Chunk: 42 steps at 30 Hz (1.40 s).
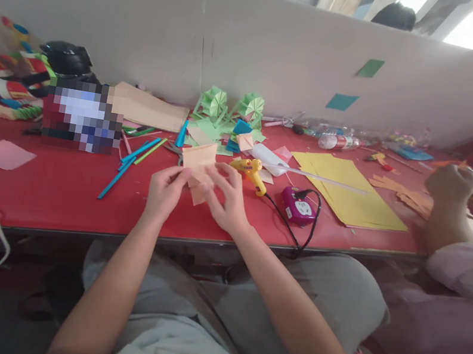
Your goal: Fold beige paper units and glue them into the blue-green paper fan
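Note:
A piece of pale orange paper (198, 157) with crease lines is held up over the front part of the red table (56, 195). My left hand (165, 192) pinches its lower left edge between thumb and fingers. On the paper's right side, my right hand (226, 199) has its thumb and fingers at the lower part. Just behind my right hand lies a yellow glue gun (254, 174), its black cord running toward a purple power socket (299, 205). Blue paper strips (121, 173) and a green strip (150, 152) are left of my left hand.
Green folded paper pieces (215, 104) stand by the grey partition (111, 5). Yellow sheets (347, 189) and plastic bottles (337, 141) lie to the right. Another person's hand (450, 185) is at the far right. A pink paper (1, 154) lies left.

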### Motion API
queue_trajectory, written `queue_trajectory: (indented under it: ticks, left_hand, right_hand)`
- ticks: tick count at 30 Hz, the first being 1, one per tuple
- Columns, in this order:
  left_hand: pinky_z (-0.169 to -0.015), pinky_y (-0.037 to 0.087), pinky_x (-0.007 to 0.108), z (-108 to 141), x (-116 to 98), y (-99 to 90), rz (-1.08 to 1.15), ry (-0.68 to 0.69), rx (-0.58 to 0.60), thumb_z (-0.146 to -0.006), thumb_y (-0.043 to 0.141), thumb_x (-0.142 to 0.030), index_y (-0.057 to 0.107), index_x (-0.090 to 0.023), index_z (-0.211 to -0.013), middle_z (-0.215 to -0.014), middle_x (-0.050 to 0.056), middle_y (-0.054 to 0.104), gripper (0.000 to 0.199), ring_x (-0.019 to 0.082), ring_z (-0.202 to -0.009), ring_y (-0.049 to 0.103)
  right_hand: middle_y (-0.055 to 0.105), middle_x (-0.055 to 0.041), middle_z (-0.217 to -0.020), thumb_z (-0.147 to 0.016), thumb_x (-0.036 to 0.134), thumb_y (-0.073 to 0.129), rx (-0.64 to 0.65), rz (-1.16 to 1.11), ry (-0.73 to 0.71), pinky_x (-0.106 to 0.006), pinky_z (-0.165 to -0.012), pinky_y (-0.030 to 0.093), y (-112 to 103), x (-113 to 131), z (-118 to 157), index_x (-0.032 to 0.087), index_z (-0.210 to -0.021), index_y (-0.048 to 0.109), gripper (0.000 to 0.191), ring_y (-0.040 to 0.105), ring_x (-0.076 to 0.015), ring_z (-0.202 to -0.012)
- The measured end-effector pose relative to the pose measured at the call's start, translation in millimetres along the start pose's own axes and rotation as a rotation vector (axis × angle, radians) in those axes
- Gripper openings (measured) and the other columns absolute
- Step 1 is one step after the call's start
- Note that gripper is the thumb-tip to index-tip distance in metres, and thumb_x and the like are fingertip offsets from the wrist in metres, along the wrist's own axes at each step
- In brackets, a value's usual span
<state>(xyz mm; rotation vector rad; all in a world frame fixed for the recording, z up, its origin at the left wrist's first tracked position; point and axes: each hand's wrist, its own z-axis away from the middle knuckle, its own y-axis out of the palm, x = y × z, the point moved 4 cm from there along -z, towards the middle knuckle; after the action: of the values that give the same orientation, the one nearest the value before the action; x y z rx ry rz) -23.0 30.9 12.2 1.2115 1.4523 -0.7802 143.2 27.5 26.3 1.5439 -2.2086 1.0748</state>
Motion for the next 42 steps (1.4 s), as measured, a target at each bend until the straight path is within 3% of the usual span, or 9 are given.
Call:
queue_trajectory:
  ticks: [3,6,8,12,21,29,32,37,42]
  left_hand:
    - [-0.067,0.057,0.028,-1,0,-1.2,-0.033,0.056,-0.006,-0.079,0.074,-0.042,0.075,-0.015,-0.08,-0.077,0.003,0.071,0.027,0.021,-0.077,0.067]
    - [-0.069,0.056,0.027,0,-1,-0.2,-0.074,0.094,0.023,-0.08,0.073,-0.041,0.075,-0.015,-0.08,-0.078,0.003,0.07,0.026,0.02,-0.078,0.066]
    - [-0.071,0.055,0.026,1,-2,0.5,-0.088,0.103,0.039,-0.081,0.073,-0.04,0.076,-0.016,-0.082,-0.08,0.003,0.071,0.025,0.02,-0.078,0.066]
    - [-0.068,0.054,0.027,0,0,-0.2,-0.027,0.066,0.032,-0.079,0.075,-0.042,0.075,-0.015,-0.078,-0.076,0.003,0.069,0.026,0.019,-0.075,0.064]
    - [-0.066,0.054,0.028,-3,4,-3.7,0.085,-0.044,-0.045,-0.071,0.079,-0.042,0.072,-0.015,-0.072,-0.072,0.003,0.068,0.027,0.019,-0.071,0.065]
    - [-0.069,0.054,0.029,-1,0,2.5,0.105,-0.102,0.081,-0.069,0.082,-0.045,0.073,-0.015,-0.077,-0.077,0.005,0.072,0.033,0.021,-0.075,0.068]
    - [-0.071,0.054,0.03,1,-2,2.2,0.065,-0.088,0.067,-0.067,0.084,-0.046,0.076,-0.013,-0.086,-0.083,0.008,0.075,0.039,0.023,-0.08,0.069]
    - [-0.059,0.047,0.026,1,-4,-3.4,-0.06,-0.03,0.015,-0.07,0.081,-0.042,0.072,-0.014,-0.068,-0.067,0.003,0.07,0.029,0.017,-0.064,0.062]
    - [-0.056,0.044,0.024,1,-3,-4.8,-0.196,0.033,0.026,-0.075,0.078,-0.04,0.068,-0.015,-0.064,-0.062,0.002,0.067,0.03,0.016,-0.061,0.059]
  right_hand:
    - [0.064,-0.0143,-0.123,-0.092,0.053,0.06,-0.12,-0.311,0.272,-0.041,-0.098,0.048,-2,-22,-3,0.02,-0.127,0.063,0.048,0.06,-0.026,-0.115]
    - [0.07,-0.0087,-0.098,-0.083,0.06,0.068,-0.02,-0.555,0.518,-0.033,-0.081,0.051,7,-38,-3,0.018,-0.1,0.068,0.046,0.064,-0.022,-0.092]
    - [0.067,-0.0039,-0.081,-0.078,0.06,0.072,0.064,-0.605,0.575,-0.029,-0.071,0.047,10,-39,-2,0.018,-0.082,0.066,0.043,0.061,-0.0185,-0.079]
    - [0.06,0.0008,-0.07,-0.074,0.058,0.077,0.092,-0.656,0.59,-0.027,-0.064,0.04,9,-34,-2,0.018,-0.069,0.06,0.043,0.053,-0.0141,-0.069]
    - [0.064,0.0,-0.073,-0.072,0.06,0.077,0.202,-0.734,0.609,-0.027,-0.068,0.039,9,-31,-3,0.018,-0.075,0.066,0.043,0.053,-0.0146,-0.071]
    - [0.061,0.0011,-0.069,-0.071,0.056,0.078,0.195,-0.767,0.635,-0.027,-0.068,0.04,8,-29,-3,0.018,-0.067,0.063,0.041,0.052,-0.0137,-0.069]
    - [0.061,0.0012,-0.069,-0.07,0.057,0.079,0.217,-0.771,0.644,-0.027,-0.067,0.039,9,-28,-2,0.018,-0.068,0.063,0.042,0.051,-0.0133,-0.068]
    - [0.06,0.0017,-0.068,-0.071,0.058,0.078,0.249,-0.754,0.611,-0.026,-0.066,0.038,8,-28,-2,0.018,-0.067,0.061,0.044,0.05,-0.0128,-0.067]
    - [0.061,0.001,-0.07,-0.075,0.059,0.076,0.259,-0.75,0.615,-0.026,-0.065,0.038,10,-31,0,0.017,-0.07,0.064,0.043,0.051,-0.0131,-0.068]
